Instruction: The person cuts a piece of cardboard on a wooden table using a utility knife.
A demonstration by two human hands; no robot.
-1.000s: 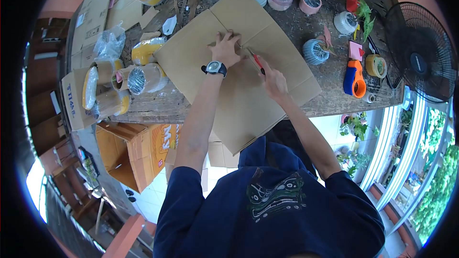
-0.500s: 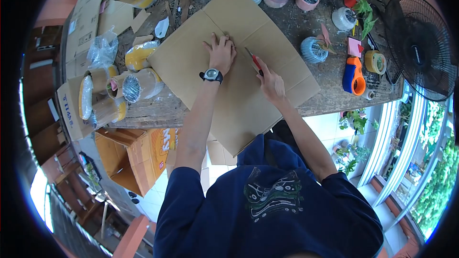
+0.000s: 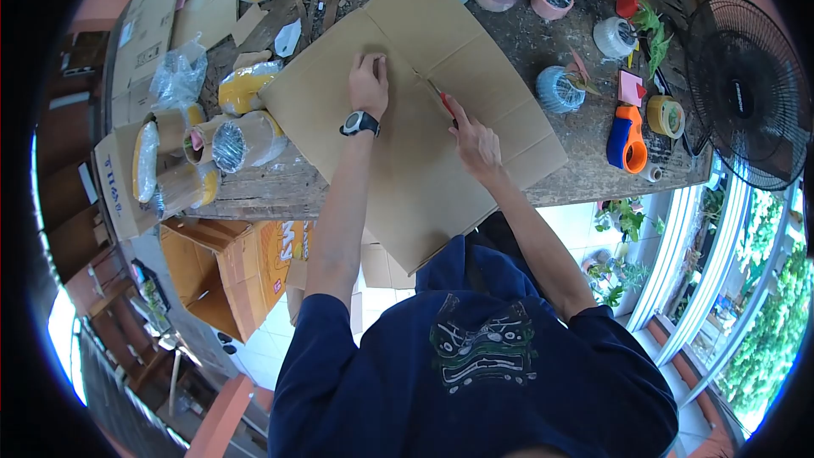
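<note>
A large sheet of brown cardboard (image 3: 424, 195) lies slantwise on the wooden table, with fold lines across it. Its near corner hangs over the table's front edge. My right hand (image 3: 477, 142) is closed around a red-handled utility knife (image 3: 446, 103). The knife's tip points up and left and is at the cardboard surface near a crease. On the left part of the sheet sits my left hand (image 3: 369, 85), fingers curled together and nothing visible in them; a watch (image 3: 359, 124) is on that wrist.
Wrapped cardboard tubes (image 3: 242, 146) and a cardboard box (image 3: 123, 178) stand at the left. Potted plants (image 3: 560, 89), an orange-and-blue tape dispenser (image 3: 627, 140), a tape roll (image 3: 666, 115) and a black fan (image 3: 746, 93) are at the right. An orange carton (image 3: 246, 276) is below the table.
My left hand has gone from lying flat with spread fingers to curled, shifting slightly left. The knife in my right hand has moved up and left, its tip nearer the crease.
</note>
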